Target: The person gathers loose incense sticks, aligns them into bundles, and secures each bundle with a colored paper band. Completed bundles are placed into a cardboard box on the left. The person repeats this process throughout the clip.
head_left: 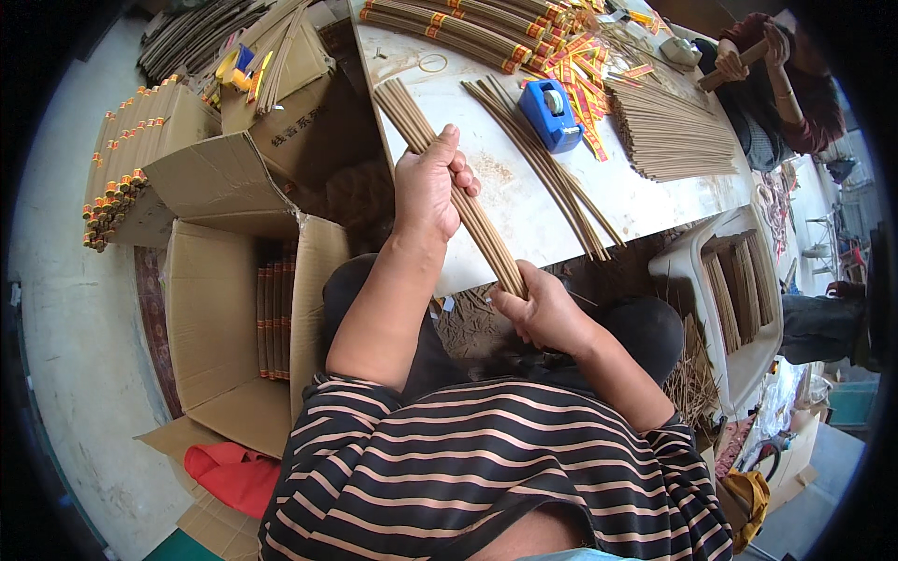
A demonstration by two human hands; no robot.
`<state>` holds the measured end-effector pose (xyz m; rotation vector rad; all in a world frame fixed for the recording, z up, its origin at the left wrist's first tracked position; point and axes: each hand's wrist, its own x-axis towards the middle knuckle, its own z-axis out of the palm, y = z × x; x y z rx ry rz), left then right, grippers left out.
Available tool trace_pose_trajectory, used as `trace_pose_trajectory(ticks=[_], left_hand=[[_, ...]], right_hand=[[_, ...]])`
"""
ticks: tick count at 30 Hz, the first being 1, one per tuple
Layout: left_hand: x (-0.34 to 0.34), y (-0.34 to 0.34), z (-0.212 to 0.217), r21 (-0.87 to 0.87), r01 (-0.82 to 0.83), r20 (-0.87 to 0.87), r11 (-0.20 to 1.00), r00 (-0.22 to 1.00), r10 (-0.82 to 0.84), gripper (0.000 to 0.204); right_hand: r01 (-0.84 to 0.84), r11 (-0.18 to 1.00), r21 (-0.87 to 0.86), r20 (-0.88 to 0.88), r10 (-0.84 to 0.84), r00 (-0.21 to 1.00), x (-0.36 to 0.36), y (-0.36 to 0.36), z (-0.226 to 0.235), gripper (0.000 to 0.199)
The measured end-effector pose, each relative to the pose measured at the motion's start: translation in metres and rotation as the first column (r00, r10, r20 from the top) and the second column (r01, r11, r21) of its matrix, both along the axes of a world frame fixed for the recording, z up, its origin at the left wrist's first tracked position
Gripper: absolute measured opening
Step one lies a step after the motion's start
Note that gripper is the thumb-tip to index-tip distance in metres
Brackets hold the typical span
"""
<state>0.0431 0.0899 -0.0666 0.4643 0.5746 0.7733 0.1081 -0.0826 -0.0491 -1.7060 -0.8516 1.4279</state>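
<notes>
Both hands have hold of one bundle of brown sticks [485,234]: the left hand [430,187] wraps its middle, the right hand [547,313] its lower end. The bundle slants across the near left corner of the worktop [510,201]; loose sticks [558,192] reach the near edge beside a blue tape dispenser [563,137].

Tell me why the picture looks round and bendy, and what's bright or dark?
Head view: the fisheye lens bends edges and leaves a black rim; the white table looks bright; the gap left of it looks shadowy; left hand and right hand look fairly sharp.
</notes>
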Motion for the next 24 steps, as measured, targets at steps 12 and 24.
trace_pose_trajectory(ticks=[12,24], left_hand=[[-0.025,0.030,0.002,-0.048,-0.133,0.202,0.990,0.969,0.140,0.031],[-0.013,0.020,-0.010,-0.130,0.002,0.157,0.992,0.987,0.019,0.030]], right_hand=[[-0.102,0.995,-0.004,0.071,0.102,0.992,0.044,-0.004,0.020,0.040],[-0.097,0.994,-0.047,0.916,0.082,0.393,0.125,0.025,-0.037,0.023]])
